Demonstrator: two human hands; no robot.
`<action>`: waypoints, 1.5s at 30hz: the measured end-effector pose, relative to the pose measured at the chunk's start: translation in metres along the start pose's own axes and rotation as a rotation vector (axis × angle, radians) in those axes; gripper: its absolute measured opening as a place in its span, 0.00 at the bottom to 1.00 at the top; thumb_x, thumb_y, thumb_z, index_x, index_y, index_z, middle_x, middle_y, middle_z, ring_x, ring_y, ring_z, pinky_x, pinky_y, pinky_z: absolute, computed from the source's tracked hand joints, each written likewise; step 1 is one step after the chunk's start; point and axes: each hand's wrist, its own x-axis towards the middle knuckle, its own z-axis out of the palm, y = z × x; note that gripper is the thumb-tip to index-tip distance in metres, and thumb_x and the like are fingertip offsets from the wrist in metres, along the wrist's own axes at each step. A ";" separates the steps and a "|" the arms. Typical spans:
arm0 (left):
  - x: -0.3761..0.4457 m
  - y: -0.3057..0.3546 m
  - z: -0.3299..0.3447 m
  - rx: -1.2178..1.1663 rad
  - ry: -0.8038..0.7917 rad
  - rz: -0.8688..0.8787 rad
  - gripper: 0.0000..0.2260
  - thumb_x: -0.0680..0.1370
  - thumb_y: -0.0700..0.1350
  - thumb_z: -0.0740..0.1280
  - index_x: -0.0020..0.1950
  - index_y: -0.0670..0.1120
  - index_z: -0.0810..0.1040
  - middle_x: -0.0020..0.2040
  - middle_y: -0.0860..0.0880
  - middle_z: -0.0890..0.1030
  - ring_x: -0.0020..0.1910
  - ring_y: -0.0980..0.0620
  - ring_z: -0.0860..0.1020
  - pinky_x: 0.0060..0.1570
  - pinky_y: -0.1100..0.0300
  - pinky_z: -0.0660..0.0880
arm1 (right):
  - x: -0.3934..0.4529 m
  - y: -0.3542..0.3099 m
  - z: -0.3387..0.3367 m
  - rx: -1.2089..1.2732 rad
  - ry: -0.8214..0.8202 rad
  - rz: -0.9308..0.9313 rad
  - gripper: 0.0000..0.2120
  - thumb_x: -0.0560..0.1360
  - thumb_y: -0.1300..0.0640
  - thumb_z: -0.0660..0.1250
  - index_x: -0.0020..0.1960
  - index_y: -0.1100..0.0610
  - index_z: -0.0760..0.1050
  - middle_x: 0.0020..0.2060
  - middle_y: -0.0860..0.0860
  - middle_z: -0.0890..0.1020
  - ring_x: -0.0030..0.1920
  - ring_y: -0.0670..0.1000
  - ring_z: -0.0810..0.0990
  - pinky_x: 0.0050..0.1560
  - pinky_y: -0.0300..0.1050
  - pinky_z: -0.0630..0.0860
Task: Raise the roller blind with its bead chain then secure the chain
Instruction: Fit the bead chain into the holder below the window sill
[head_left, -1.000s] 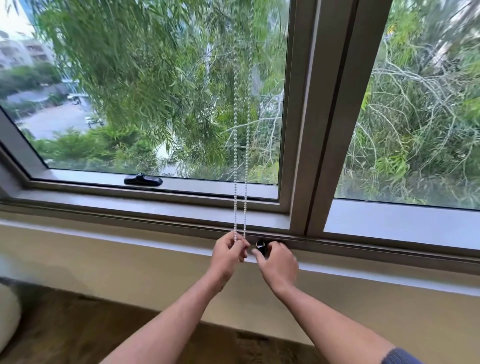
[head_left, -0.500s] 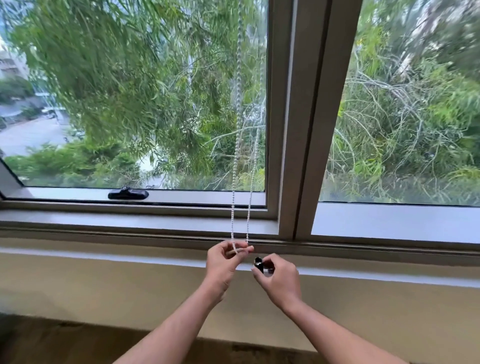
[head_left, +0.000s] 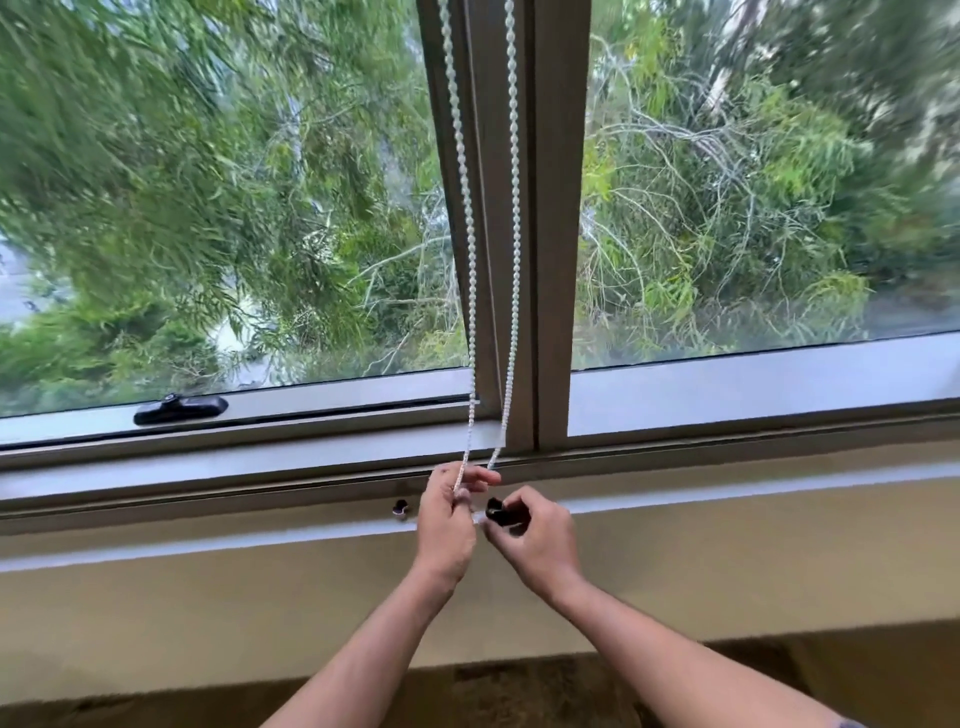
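Observation:
A white bead chain hangs in two strands in front of the grey window mullion. My left hand pinches the loop at the bottom of the chain, just above the sill. My right hand holds a small black chain clip right beside the left hand's fingers. A small dark fitting sits on the sill ledge left of my left hand. The roller blind itself is out of view above.
A black window latch lies on the left sash's lower frame. Below the grey sill runs a beige wall and dark floor. Trees fill both panes.
The view has swung left and closer, so the chain now hangs before the mullion. Both hands have shifted right along the sill, the dark fitting now showing on their left.

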 end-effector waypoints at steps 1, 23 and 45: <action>-0.001 0.002 0.000 0.014 -0.010 0.009 0.23 0.74 0.23 0.53 0.48 0.44 0.82 0.54 0.45 0.80 0.53 0.52 0.80 0.56 0.63 0.74 | 0.000 -0.001 -0.001 0.002 -0.002 0.002 0.14 0.66 0.40 0.74 0.42 0.49 0.78 0.35 0.43 0.84 0.37 0.44 0.84 0.42 0.50 0.82; -0.006 -0.006 -0.016 -0.117 0.074 -0.238 0.11 0.75 0.32 0.71 0.44 0.48 0.85 0.44 0.46 0.86 0.40 0.55 0.80 0.42 0.66 0.78 | -0.007 -0.022 0.008 -0.027 -0.031 -0.040 0.16 0.66 0.40 0.76 0.40 0.51 0.78 0.33 0.44 0.84 0.34 0.42 0.83 0.39 0.46 0.81; -0.023 -0.013 -0.015 -0.402 -0.234 -0.562 0.17 0.79 0.50 0.57 0.49 0.47 0.85 0.51 0.43 0.87 0.45 0.50 0.85 0.42 0.56 0.81 | -0.014 -0.037 0.007 0.011 0.013 -0.148 0.11 0.66 0.46 0.76 0.42 0.49 0.76 0.35 0.43 0.83 0.38 0.43 0.81 0.38 0.38 0.76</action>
